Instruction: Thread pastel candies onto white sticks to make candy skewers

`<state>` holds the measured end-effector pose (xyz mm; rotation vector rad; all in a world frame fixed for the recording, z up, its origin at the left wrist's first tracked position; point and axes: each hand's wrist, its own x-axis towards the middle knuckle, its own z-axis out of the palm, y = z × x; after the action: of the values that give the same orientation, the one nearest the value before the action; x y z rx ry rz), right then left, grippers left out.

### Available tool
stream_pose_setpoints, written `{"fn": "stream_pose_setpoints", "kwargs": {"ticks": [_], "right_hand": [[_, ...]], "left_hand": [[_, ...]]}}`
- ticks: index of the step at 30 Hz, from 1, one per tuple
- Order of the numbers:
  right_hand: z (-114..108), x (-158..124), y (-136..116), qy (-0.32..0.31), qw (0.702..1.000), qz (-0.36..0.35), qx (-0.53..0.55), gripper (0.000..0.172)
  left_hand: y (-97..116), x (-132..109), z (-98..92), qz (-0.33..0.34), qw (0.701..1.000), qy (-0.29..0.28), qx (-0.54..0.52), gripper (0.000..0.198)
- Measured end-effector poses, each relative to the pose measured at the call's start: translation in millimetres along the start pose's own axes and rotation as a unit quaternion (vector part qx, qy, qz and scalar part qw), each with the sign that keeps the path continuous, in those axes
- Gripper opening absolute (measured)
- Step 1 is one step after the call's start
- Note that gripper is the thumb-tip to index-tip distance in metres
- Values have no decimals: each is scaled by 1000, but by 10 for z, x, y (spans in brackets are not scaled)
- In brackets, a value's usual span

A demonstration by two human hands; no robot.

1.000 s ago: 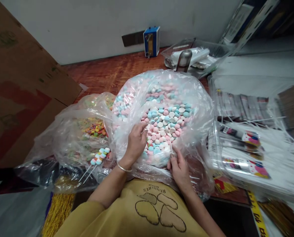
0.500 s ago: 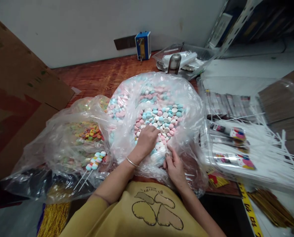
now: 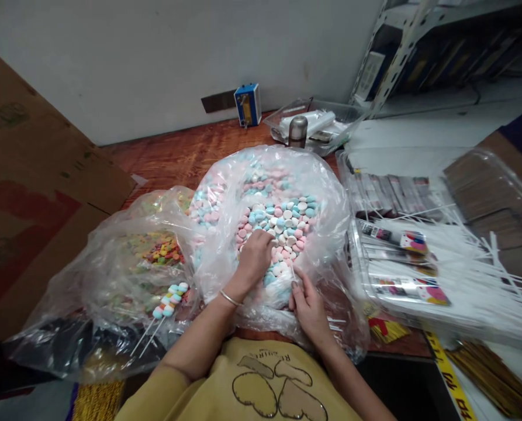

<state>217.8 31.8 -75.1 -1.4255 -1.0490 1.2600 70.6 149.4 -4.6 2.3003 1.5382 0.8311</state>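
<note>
A large clear plastic bag (image 3: 331,193) lies open in front of me, full of round pink, blue and white candies (image 3: 282,222). My left hand (image 3: 256,254) reaches into them from the left, fingers curled together. Its fingertips are hidden, so what they hold cannot be made out. At the bag's near edge, my right hand (image 3: 304,298) pinches a thin white stick (image 3: 293,273) that points upward. To the left, two finished candy skewers (image 3: 169,301) of pastel and yellow pieces rest on a second plastic bag (image 3: 98,263), which holds small multicoloured candies (image 3: 162,248).
On the right, a clear plastic tray (image 3: 361,286) holds many white sticks (image 3: 471,275) and printed wrappers (image 3: 412,289). Behind the bags stand a metal-capped container (image 3: 297,131), a clear bin (image 3: 348,137) and a blue box (image 3: 247,105). A cardboard carton (image 3: 45,175) rises at left.
The whole view has shifted slightly, with the scene sitting lower and the right side further left. Both hands keep nearly the same places at the bag; the stick stays in my right hand.
</note>
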Motion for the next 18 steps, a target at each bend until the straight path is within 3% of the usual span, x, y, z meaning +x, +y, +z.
{"fn": "stream_pose_setpoints", "kwargs": {"ticks": [3, 7, 13, 18], "right_hand": [[-4, 8, 14, -4, 1000, 2, 8, 63], [-11, 4, 15, -8, 1000, 8, 9, 64], [-7, 2, 5, -2, 1000, 6, 6, 62], [-8, 8, 4, -6, 1000, 16, 9, 63]], "left_hand": [[-70, 114, -71, -102, 986, 12, -133, 13], [-130, 269, -65, -195, 954, -44, -223, 14], [-115, 347, -6, -176, 968, -49, -175, 7], [-105, 345, -102, -174, 970, -59, -159, 11]]}}
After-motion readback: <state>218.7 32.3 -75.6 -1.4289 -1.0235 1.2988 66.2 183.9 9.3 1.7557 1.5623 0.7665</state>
